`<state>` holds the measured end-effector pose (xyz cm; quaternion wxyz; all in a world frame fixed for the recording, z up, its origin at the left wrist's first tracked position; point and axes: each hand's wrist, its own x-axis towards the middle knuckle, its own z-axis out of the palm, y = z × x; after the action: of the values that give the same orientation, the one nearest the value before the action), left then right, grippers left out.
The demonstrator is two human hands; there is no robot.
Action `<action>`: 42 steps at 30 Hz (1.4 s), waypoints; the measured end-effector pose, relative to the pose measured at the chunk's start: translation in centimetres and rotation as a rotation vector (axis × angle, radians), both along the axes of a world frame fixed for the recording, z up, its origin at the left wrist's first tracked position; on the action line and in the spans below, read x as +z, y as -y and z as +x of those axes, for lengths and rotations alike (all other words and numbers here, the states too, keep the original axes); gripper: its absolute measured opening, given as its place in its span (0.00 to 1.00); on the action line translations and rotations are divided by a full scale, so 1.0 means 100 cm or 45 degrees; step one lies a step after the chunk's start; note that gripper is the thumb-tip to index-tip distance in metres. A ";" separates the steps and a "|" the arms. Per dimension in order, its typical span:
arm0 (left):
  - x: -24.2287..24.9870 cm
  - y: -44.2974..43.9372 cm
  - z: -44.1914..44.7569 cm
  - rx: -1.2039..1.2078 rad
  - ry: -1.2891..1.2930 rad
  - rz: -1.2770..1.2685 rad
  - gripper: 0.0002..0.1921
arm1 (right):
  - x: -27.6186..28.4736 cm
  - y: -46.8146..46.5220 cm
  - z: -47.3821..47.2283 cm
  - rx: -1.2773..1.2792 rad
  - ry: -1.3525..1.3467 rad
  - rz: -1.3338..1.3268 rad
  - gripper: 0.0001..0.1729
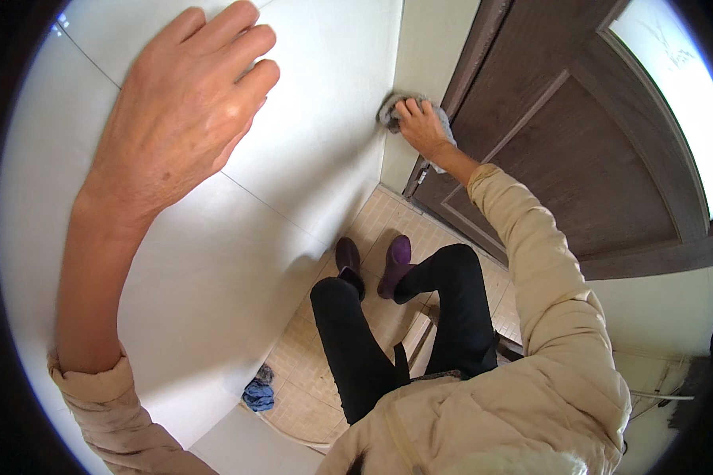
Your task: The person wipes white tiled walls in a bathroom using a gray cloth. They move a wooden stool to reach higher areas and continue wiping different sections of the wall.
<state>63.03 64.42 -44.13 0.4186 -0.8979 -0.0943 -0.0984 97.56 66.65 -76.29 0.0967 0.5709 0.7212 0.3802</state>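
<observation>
My right hand (423,126) presses a grey, fluffy cleaning cloth (394,113) against the narrow pale wall strip (429,44) beside the dark wooden door frame (470,56). One side of the cloth reaches the corner with the white tiled wall (327,77). Part of it hangs below my wrist. High on the left, close to the camera, is my left hand (181,110), its back towards me and its fingers bent and slightly apart. No object shows in it. The palm is hidden, and I cannot tell whether the fingertips touch the white wall behind.
A brown panelled door (582,166) with a bright glass pane (677,77) stands at the right. Below, my purple shoes (398,252) rest on the beige tiled floor (309,380). A wooden piece (416,335) lies between my legs. A blue cloth (258,396) lies at the wall's foot.
</observation>
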 end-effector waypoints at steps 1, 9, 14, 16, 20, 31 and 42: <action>0.000 -0.001 -0.001 -0.016 0.010 0.010 0.10 | -0.019 -0.004 0.001 -0.023 0.010 -0.077 0.09; 0.002 0.003 0.002 -0.023 0.029 -0.076 0.09 | -0.054 0.002 -0.009 -0.085 0.220 -0.533 0.11; 0.004 0.005 0.007 -0.077 0.059 0.016 0.10 | 0.047 0.001 -0.006 -0.060 0.120 -0.070 0.11; 0.003 0.005 0.005 -0.037 0.051 -0.063 0.10 | 0.108 0.000 0.001 -0.048 0.051 0.181 0.10; 0.000 0.004 0.001 0.023 -0.001 -0.024 0.10 | 0.224 0.012 0.015 0.115 -0.307 0.780 0.11; 0.001 0.002 0.003 -0.013 -0.004 -0.056 0.10 | 0.081 -0.005 -0.007 0.069 -0.254 0.564 0.09; 0.004 0.007 0.009 -0.096 0.031 -0.004 0.09 | -0.024 0.002 -0.004 -0.066 0.099 -0.171 0.13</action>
<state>63.93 63.73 -43.69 0.4121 -0.9002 -0.0655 -0.1250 97.17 66.48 -78.73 0.1726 0.5665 0.7256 0.3503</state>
